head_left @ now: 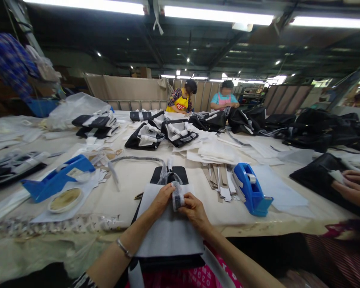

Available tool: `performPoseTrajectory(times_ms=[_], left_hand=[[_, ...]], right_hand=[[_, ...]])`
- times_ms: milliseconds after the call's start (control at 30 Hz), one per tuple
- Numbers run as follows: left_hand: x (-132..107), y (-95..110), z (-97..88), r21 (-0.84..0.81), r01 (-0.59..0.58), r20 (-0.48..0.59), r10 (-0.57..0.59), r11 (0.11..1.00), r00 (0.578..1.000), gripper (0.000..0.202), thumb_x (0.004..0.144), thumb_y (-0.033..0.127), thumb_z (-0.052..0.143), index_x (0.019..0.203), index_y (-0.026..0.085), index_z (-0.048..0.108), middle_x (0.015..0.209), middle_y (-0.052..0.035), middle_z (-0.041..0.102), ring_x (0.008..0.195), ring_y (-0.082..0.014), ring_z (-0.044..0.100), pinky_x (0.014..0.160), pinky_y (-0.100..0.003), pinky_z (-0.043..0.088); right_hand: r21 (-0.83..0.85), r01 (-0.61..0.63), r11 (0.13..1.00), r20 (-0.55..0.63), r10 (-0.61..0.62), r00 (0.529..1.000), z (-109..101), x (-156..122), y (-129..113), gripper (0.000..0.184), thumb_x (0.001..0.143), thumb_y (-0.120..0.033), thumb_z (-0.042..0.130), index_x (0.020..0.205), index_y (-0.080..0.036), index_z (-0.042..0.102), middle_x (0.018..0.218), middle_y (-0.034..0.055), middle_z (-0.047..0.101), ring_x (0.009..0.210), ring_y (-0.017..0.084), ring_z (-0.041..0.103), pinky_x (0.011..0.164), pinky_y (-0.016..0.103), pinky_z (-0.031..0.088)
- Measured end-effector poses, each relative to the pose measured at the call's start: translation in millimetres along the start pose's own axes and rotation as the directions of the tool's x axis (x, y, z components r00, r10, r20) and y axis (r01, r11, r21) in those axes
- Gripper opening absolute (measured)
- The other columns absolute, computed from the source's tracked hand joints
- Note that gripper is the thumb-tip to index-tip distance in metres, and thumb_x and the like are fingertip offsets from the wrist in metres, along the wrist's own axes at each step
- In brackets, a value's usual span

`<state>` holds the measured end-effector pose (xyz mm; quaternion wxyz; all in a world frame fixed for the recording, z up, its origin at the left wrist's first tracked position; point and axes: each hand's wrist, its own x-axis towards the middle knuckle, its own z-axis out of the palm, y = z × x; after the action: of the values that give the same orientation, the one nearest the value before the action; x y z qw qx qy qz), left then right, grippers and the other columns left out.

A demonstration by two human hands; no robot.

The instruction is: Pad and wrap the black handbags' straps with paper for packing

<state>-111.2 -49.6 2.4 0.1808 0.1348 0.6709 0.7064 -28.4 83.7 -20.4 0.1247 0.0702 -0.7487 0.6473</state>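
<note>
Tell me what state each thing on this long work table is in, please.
Left hand, pinching a small black-and-white bundle.
Right hand, pinching the same bundle.
Pale grey fabric sheet, lying flat under both hands.
Blue plastic tape dispenser, upright, white tape roll loaded.
Round white dish, holding yellowish paste.
Black bag, lying flat, a co-worker's hand on it.
Black handbags, lying across the table's far side.

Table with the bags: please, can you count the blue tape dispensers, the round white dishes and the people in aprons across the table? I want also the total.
Blue tape dispensers: 2
Round white dish: 1
People in aprons: 2
Total: 5
</note>
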Motion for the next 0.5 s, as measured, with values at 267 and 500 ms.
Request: performPoseTrajectory(times_ms=[267, 500], left_hand=[[-28.0, 24.1, -21.8, 0.317, -0.035, -0.155, 0.088, 0.948, 0.984, 0.022, 0.063, 0.032, 0.07, 0.051, 0.018, 0.059, 0.058, 0.0006, 0.051, 0.064, -0.0167, 0.046, 0.064, -0.029, 0.035], [-59.8, -21.8, 32.9, 0.113, 0.0, -0.255, 0.029, 0.994, 0.967, 0.042, 0.071, 0.047, 0.064, 0.091, 0.011, 0.07, 0.08, -0.0061, 0.064, 0.065, -0.016, 0.055, 0.055, -0.026, 0.039]], right_hand=[[-0.076, 0.062, 0.995, -0.005, -0.063, 0.998, -2.8, -7.4, 6.2, 0.016, 0.072, -0.008, 0.061, 0.066, -0.019, 0.071, 0.085, 0.0016, 0.056, 0.083, 0.016, 0.057, 0.074, 0.025, 0.042], [-0.107, 0.109, 0.988, 0.058, -0.103, 0.993, -8.0, -5.8, 14.3, 0.016, 0.074, -0.009, 0.062, 0.074, -0.02, 0.074, 0.089, 0.0021, 0.059, 0.085, 0.017, 0.06, 0.078, 0.026, 0.047]])
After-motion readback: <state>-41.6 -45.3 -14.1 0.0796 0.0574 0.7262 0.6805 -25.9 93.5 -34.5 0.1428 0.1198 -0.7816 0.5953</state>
